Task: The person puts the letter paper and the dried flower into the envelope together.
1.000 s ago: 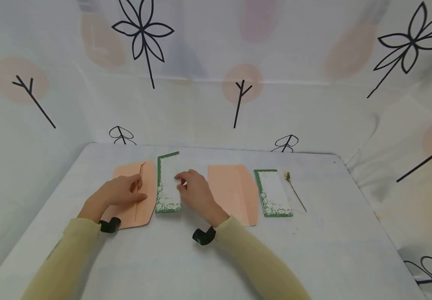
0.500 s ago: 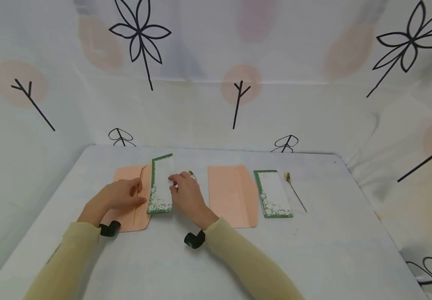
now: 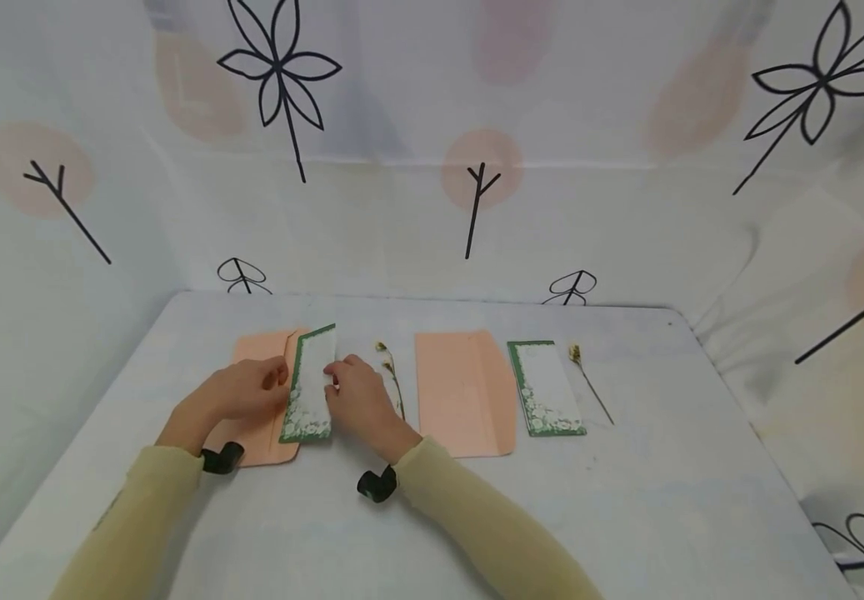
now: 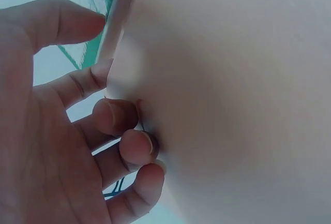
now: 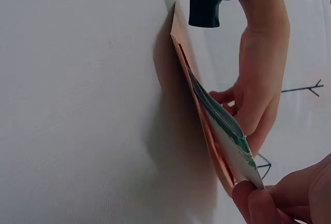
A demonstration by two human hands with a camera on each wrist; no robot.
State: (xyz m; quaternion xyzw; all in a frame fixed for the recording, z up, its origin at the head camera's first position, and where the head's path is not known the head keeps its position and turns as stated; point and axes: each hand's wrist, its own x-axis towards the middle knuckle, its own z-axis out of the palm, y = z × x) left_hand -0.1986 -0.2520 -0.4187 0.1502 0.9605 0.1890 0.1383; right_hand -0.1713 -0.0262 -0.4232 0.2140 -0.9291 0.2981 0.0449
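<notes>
From the head view, my right hand (image 3: 364, 406) pinches the green-edged card (image 3: 312, 387) by its right side, thumb and fingers together on it; its left edge overlaps the peach envelope (image 3: 252, 437), which my left hand (image 3: 240, 387) grips near the flap. A dried flower (image 3: 392, 371) lies just beyond my right knuckles, so room on that side is narrow before the second envelope (image 3: 450, 396). Past that lie another card (image 3: 549, 387) and another flower (image 3: 591, 383); white table (image 3: 327, 542) stretches between my forearms.

From my left wrist, my curled fingertips meet the envelope's edge, with my thumb near the card's green border.

From my right wrist, the envelope's mouth gapes and the card slants at it, one edge against the opening; how deep I cannot tell.
</notes>
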